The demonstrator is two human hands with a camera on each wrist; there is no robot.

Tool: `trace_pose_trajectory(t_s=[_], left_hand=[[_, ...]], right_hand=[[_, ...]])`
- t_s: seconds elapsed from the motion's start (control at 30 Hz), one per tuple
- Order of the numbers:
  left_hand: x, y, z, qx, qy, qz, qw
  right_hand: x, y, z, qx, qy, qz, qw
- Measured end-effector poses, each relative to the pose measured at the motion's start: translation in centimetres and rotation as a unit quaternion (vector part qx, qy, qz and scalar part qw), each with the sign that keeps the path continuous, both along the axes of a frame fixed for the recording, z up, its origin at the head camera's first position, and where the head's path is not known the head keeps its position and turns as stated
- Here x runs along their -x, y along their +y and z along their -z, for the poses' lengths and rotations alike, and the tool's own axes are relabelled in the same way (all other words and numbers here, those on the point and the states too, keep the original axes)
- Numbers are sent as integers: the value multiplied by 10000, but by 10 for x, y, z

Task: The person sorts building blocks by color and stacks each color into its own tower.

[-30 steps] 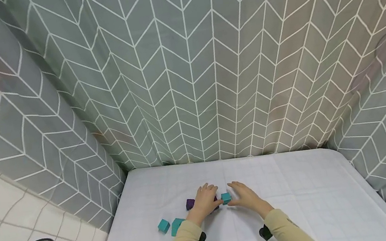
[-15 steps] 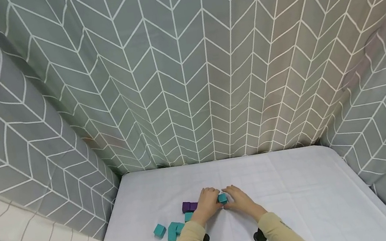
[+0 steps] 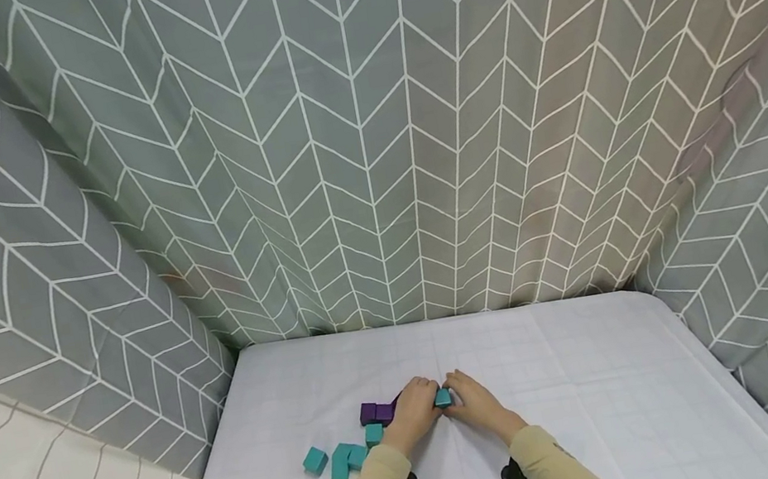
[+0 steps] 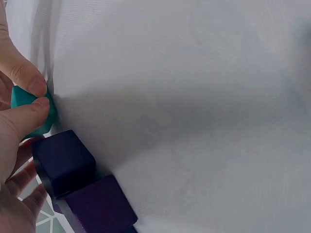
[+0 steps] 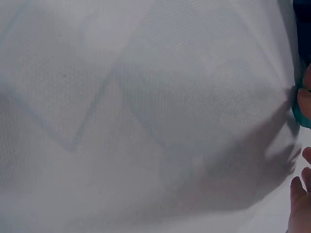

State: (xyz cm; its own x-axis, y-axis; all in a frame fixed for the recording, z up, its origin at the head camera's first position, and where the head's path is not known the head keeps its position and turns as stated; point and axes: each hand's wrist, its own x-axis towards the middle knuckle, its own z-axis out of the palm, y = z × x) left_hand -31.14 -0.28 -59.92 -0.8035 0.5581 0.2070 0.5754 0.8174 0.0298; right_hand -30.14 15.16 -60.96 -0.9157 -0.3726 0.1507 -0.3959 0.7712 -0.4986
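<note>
A teal block [image 3: 443, 398] sits between my two hands near the middle of the table. My left hand [image 3: 415, 417] holds it from the left, its thumb pressed on the block in the left wrist view. From the other side my right hand [image 3: 480, 407] grips the same block, and both thumbs meet on its near face. Below the left thumb, in the left wrist view, a dark purple block [image 4: 68, 160] stands beside the left fingers. Another purple block [image 4: 103, 204] adjoins it. Only a sliver of the teal block [image 5: 300, 114] shows in the right wrist view.
Left of my left hand, a row of purple blocks [image 3: 376, 413] lies with teal blocks [image 3: 374, 434] nearer me. A single teal block [image 3: 315, 461] lies farther left. The white-covered table [image 3: 589, 391] ends at a patterned grey curtain [image 3: 376, 190].
My hands have drawn together around the teal block; the right thumb and fingers were spread wider a second ago. More purple and teal blocks now show left of my left hand. The head view has shifted slightly.
</note>
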Motion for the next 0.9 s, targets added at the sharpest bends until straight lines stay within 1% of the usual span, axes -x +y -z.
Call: trace_pose_trajectory(t_s=[0.07, 0.2, 0.37, 0.5, 0.6, 0.77, 0.9], left_hand=[[-1, -1, 0, -86, -58, 17, 9999], [-2, -2, -3, -513, -283, -23, 9983], [0, -5, -12, -1142, -374, 14, 9928], [2, -12, -28, -1431, -552, 24, 9882], [5, -20, -40, -1551, -663, 73, 9856], [9, -34, -57, -1775, -795, 224, 9806], [9, -47, -73, -1912, -763, 358, 9779]], right_hand=[[-1, 0, -2, 21, 117, -69, 9999], [-2, 0, -7, 37, 397, -117, 9991], [1, -1, -18, 99, 656, -95, 9978], [6, -6, -30, 237, 694, -135, 9972], [10, -10, -38, 239, 807, -217, 9962], [12, -18, -57, 263, 888, -279, 9953], [11, -27, -71, 488, 1027, -427, 9926]])
